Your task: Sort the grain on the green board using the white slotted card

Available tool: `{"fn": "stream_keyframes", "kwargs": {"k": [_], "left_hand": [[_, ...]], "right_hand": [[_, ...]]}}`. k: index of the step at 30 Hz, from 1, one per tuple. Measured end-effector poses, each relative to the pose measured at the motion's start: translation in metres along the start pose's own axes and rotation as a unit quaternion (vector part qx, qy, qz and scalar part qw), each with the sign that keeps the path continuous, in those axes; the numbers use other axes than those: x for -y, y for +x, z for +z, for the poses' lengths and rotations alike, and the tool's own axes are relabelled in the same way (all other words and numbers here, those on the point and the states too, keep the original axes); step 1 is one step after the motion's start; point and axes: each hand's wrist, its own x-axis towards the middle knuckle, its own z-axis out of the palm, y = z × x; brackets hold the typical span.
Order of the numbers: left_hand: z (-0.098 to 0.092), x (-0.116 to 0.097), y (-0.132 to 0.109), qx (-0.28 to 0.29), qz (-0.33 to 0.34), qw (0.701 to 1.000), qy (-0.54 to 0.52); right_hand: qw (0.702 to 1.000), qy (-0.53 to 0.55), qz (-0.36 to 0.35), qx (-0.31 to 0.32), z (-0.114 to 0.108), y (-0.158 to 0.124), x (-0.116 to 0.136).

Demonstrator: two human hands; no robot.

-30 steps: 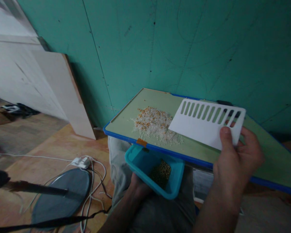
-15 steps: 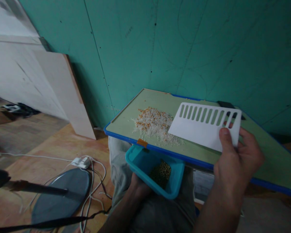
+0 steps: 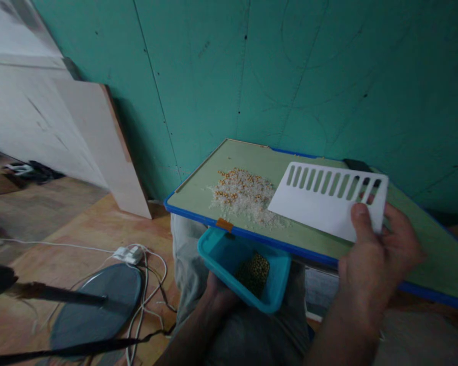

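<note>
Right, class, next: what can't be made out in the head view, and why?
Head view throughout:
Left hand: fingers mostly hidden by the tub.
Right hand: some fingertips hidden behind the scraper.
Board: right end cut off by the picture's edge.
Grains in the tub: too small and dim to identify.

A white socket block (image 3: 128, 254) lies beside a round grey base (image 3: 95, 319).

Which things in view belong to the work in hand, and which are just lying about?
In use: white slotted scraper, in the right hand; blue tub, supported by the left hand; grain pile, on the green board.

Apart from it: white plug block; round grey base; leaning pale panel.
</note>
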Motion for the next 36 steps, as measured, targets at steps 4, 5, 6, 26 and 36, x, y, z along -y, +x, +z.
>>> {"fn": "stream_keyframes", "kwargs": {"k": [4, 5, 6, 26, 36], "left_hand": [[0.006, 0.001, 0.0, -0.037, 0.004, 0.999, -0.012], [0.005, 0.001, 0.001, -0.046, 0.004, 0.999, -0.021], [0.005, 0.002, 0.002, -0.052, 0.004, 0.998, -0.031], [-0.013, -0.001, 0.008, 0.005, -0.007, 1.0, -0.021], [-0.014, 0.002, 0.012, 0.003, 0.006, 0.999, -0.045]], "right_hand": [[0.999, 0.046, 0.013, -0.007, 0.002, 0.0, 0.001], [0.998, 0.053, 0.015, -0.012, 0.003, 0.0, 0.0], [0.998, 0.054, 0.013, -0.017, 0.003, 0.0, -0.001], [0.998, 0.051, 0.019, -0.006, 0.003, 0.001, -0.002], [0.998, 0.049, 0.028, -0.011, 0.006, 0.0, 0.005]]}}
